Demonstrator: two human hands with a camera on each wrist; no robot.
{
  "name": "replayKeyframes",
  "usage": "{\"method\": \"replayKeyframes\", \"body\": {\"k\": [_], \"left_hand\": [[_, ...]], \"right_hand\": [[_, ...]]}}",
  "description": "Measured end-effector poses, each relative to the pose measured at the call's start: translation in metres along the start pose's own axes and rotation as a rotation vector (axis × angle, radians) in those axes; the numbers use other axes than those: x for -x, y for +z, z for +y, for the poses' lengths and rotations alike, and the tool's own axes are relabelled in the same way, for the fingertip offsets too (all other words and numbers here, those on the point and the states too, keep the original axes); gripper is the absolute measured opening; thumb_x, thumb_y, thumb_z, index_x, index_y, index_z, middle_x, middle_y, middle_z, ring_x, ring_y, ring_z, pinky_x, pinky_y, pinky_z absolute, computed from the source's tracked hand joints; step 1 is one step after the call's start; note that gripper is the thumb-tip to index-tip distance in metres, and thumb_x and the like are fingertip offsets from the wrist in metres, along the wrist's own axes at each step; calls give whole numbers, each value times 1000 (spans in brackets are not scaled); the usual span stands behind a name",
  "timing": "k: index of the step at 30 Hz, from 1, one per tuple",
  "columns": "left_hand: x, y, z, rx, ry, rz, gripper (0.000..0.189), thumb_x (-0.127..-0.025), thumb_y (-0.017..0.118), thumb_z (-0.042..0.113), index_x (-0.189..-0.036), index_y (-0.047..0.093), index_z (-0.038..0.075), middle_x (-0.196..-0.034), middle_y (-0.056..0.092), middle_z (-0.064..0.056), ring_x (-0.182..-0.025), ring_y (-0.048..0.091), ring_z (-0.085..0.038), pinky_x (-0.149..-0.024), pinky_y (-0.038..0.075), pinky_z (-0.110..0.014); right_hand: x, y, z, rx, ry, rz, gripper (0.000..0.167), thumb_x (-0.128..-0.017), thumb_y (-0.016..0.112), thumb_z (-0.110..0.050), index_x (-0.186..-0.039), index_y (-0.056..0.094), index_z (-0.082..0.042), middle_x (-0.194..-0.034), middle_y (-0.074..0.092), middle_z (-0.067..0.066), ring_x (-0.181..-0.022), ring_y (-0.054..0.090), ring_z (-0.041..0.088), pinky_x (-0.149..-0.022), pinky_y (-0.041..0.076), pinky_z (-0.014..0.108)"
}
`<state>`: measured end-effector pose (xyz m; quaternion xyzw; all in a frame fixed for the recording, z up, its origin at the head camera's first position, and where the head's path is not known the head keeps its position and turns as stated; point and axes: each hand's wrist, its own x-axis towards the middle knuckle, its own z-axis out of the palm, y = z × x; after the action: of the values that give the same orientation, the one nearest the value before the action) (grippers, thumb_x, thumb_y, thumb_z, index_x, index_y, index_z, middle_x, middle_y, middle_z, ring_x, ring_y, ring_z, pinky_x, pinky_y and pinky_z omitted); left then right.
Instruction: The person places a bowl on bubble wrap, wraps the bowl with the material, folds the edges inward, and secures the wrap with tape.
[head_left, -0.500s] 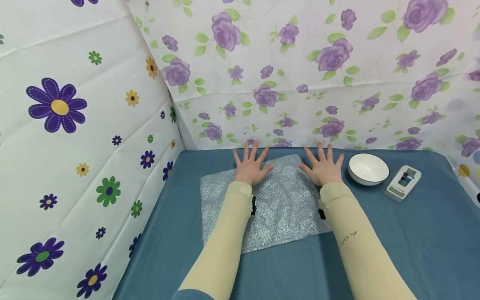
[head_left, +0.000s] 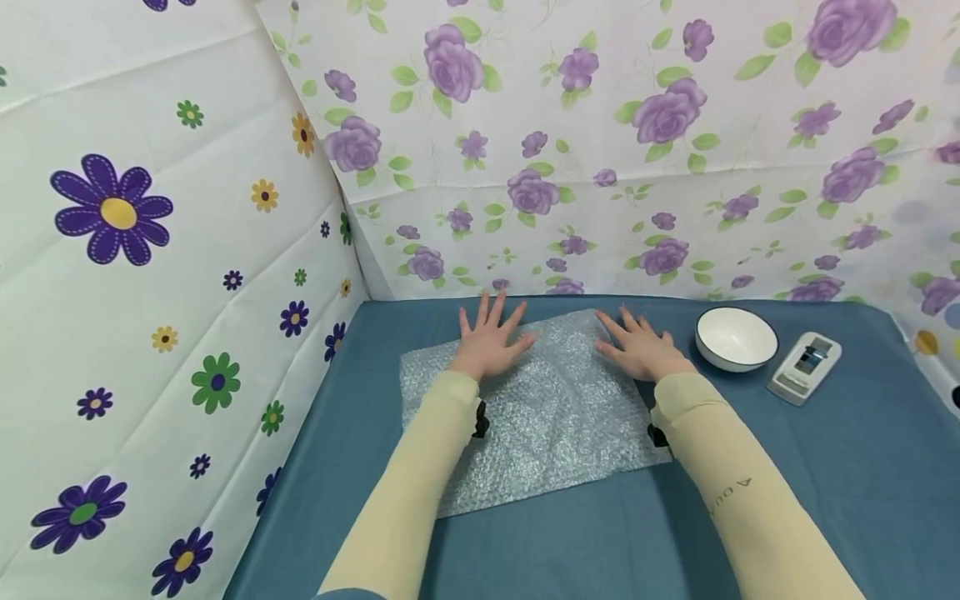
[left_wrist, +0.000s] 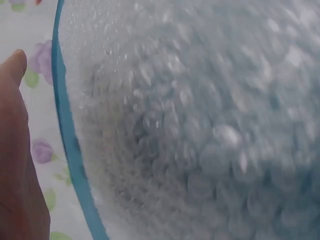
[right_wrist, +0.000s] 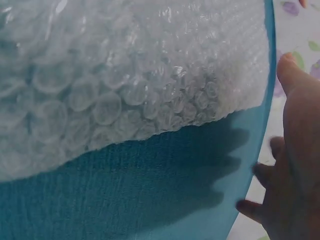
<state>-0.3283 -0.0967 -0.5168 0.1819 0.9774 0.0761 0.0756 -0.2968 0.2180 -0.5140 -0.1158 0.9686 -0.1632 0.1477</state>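
Note:
A sheet of clear bubble wrap lies flat on the blue tablecloth, its round bubbles showing up close in the left wrist view. Over its far left edge is my left hand, fingers spread and pointing away from me. My right hand is at the sheet's far right corner, palm down, fingers reaching forward and to the left. In the right wrist view that hand casts a finger-shaped shadow on the cloth beside the bubble wrap. Neither hand holds anything.
To the right of my right hand stands a white bowl with a dark rim. Beside it lies a small white packaged item with a dark window. Floral sheets hang along the table's back and left side. Blue cloth covers the table.
Both hands have moved apart a little and back toward me, the left one leftward. The right hand has turned so its fingers angle left. The sheet's near edge shows slightly more.

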Motion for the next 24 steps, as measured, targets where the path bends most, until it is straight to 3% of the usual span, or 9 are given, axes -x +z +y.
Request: {"method": "replayKeyframes", "body": {"k": [5, 8, 11, 18, 24], "left_hand": [[22, -13, -5, 146, 96, -67, 77, -109, 29, 73, -174, 18, 33, -180, 9, -7, -165, -2, -30, -125, 2, -72], [46, -17, -9, 275, 166, -75, 76, -111, 32, 69, -173, 26, 25, -177, 23, -12, -165, 10, -33, -127, 9, -69], [72, -15, -17, 352, 202, -74, 75, -112, 37, 64, -172, 27, 21, -176, 24, -13, -164, 16, -34, -128, 15, -65], [121, -8, -35, 415, 188, -80, 78, -111, 53, 54, -173, 24, 15, -177, 14, -19, -164, 10, -40, -127, 15, -67], [139, 3, -44, 381, 159, -105, 88, -108, 60, 55, -173, 18, 14, -178, 6, -19, -164, 0, -42, -124, 7, -74]], "right_hand": [[6, 2, 0, -52, -99, 15, 77, -114, 46, -52, -175, 8, -25, -175, 11, 29, -159, 5, 55, -116, 11, 83], [20, 7, 1, -100, -185, 37, 76, -113, 52, -50, -173, 23, -15, -174, 14, 29, -160, 1, 55, -116, 13, 84], [36, 13, 5, -141, -273, 33, 77, -108, 62, -49, -169, 35, -9, -173, 19, 29, -159, 4, 56, -116, 17, 83], [52, 26, 2, -175, -400, -20, 96, -96, 81, -46, -170, 32, -12, -175, 19, 23, -160, 11, 50, -120, 23, 75], [53, 31, -3, -155, -448, -9, 97, -94, 83, -47, -170, 32, -13, -175, 19, 24, -160, 12, 52, -120, 23, 75]]}}
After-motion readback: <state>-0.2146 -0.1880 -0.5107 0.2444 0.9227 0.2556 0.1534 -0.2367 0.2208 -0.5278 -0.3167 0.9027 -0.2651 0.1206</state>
